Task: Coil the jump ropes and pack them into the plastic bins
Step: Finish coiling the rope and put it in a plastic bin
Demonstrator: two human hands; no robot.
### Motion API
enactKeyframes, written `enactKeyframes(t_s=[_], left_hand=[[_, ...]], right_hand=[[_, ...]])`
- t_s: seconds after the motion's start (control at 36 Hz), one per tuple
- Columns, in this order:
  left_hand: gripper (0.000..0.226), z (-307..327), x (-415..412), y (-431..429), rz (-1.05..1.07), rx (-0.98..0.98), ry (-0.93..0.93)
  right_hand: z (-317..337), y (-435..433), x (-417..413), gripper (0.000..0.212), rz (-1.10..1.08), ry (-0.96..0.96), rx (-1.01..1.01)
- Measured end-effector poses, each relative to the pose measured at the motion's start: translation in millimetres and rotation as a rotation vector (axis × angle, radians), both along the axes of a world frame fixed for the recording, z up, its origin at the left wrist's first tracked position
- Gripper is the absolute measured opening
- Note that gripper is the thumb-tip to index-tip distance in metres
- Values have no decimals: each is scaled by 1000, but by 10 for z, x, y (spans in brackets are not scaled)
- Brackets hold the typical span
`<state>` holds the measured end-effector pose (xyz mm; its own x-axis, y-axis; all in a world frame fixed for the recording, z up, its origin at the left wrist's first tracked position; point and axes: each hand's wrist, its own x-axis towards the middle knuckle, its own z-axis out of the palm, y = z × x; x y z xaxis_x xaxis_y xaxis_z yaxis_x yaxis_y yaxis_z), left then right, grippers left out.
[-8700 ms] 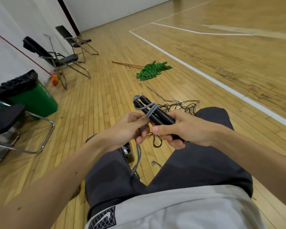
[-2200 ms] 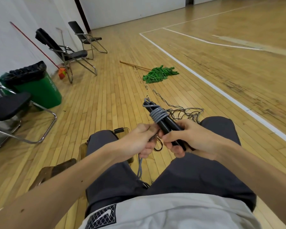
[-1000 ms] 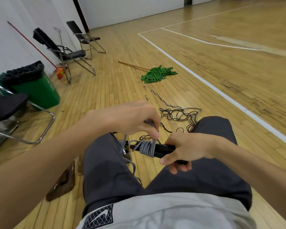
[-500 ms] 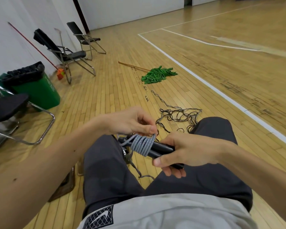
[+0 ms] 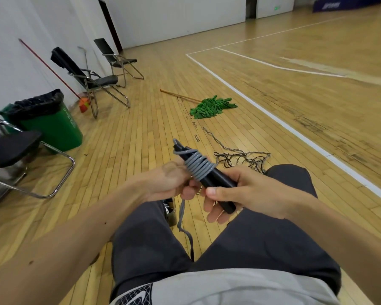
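Several turns of the grey jump rope [image 5: 199, 167] lie wound side by side round the paired black handles [image 5: 217, 184], held above the lap.

Right hand [image 5: 249, 190]: grip closed round the lower end of the handles, thumb on top, fingers curled beneath.

Left hand [image 5: 168, 181]: grip pinches the rope just under the coil. The exact finger placement is hidden behind the handles. The loose tail [image 5: 182, 216] hangs from this hand, down between the thighs.

Step in hand, as I judge it: winding on the remaining rope.
- Hold the tail taut.
- Lay each turn snug against the one before, never across it.
- Work toward the right hand, sliding that grip down if it gets crowded.
- Save enough tail to tuck under the final turn, or the bundle may spring open when packed.

Watch point: one loop [image 5: 180, 151] near the upper tip sits looser than the others. Slack could let it slip off.

No plastic bin is clearly in view. An edge of something shows by the left knee, but I cannot tell what it is.

A tangle of thin cords [image 5: 244, 159] lies on the wooden floor [image 5: 141, 133] just beyond the right knee, and a green mop [image 5: 211, 105] farther off.
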<state>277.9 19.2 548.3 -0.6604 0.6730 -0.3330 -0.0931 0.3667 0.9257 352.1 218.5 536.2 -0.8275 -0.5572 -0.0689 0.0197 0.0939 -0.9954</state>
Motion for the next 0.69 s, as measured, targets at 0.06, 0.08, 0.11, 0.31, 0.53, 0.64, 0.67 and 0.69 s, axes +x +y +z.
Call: enactKeyframes(t_s=[0.06,0.08,0.11,0.31,0.53,0.64,0.67,0.69], left_hand=[[35,-10,34,13,-39,16,-32],[35,-17,47,12,-60,7,-48],[39,-36,60,1,-67,-14,-59],[45,-132,75,-75,-17,-44,51],[39,-92,222,50,-6,-109,331],[42,0,240,77,-57,-364,724],[42,34,245,74,-79,-450,807],[41,77,251,77,-106,-537,877]], right_hand=[[18,12,-8,23,-41,18,-32],[40,33,-16,24,-73,27,-52],[63,64,-31,25,-110,32,-73],[17,232,-145,37,-263,55,-40],[-173,228,-304,20,-405,34,42],[-248,213,-339,18,-411,48,110],[-265,207,-340,18,-407,51,126],[-278,200,-340,18,-404,53,143]])
